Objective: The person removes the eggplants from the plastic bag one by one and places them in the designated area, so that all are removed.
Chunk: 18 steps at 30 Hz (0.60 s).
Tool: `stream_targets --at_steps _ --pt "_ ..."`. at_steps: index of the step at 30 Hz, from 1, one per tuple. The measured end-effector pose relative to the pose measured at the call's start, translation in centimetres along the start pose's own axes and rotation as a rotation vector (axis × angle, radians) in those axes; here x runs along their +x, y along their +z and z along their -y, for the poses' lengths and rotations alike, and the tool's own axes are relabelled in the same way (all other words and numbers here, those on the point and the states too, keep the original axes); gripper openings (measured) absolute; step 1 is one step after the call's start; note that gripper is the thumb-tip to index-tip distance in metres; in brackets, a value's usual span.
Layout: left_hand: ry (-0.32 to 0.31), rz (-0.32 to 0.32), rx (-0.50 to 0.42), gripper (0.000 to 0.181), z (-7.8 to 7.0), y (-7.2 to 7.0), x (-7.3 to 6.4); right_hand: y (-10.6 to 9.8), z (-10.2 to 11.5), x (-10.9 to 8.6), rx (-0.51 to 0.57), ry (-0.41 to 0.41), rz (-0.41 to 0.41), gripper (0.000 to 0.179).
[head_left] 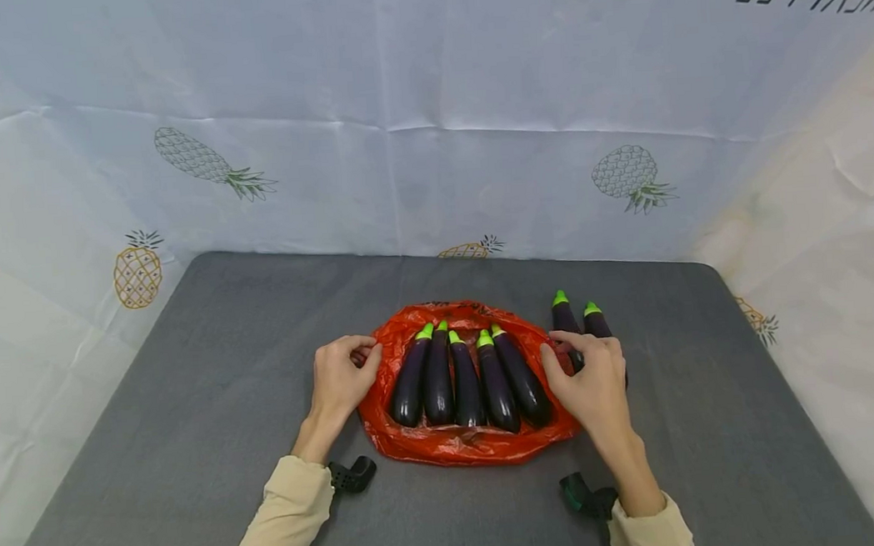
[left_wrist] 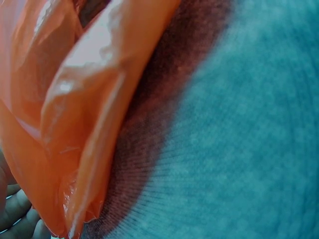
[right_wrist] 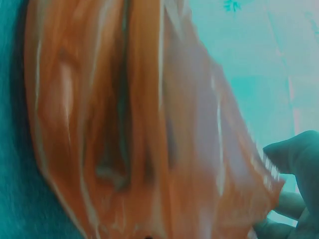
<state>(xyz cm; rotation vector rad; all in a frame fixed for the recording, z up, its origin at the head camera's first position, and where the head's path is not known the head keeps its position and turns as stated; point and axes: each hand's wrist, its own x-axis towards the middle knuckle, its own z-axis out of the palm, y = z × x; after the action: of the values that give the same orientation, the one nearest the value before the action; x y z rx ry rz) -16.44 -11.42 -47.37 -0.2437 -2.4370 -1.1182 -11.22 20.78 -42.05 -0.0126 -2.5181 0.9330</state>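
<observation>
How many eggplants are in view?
7: five eggplants side by side in the red bag, two eggplants right of it, partly behind the right hand; others may be hidden.

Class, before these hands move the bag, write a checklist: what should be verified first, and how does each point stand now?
1. Left hand pinches the red bag's left edge: ok.
2. Right hand pinches its right edge: ok.
3. Bag mouth spread open: ok.
4. Five eggplants lie inside: ok.
5. Two other eggplants are inside: not ok; they lie outside.
6. Bag's underside untorn: cannot tell; hidden.
</observation>
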Motion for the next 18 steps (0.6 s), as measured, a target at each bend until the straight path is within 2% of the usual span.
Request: stream_targets --at_steps 7,18 --pt "-0.004 0.003 -0.002 0.007 0.0 0.0 -0.1 1.0 0.6 -0.6 0.003 -0.035 0.063 0.022" --pt "-0.019 0.009 0.002 0.009 -0.1 -0.1 0.0 1.9 0.9 -1.2 -0.014 -0.017 0.139 0.024"
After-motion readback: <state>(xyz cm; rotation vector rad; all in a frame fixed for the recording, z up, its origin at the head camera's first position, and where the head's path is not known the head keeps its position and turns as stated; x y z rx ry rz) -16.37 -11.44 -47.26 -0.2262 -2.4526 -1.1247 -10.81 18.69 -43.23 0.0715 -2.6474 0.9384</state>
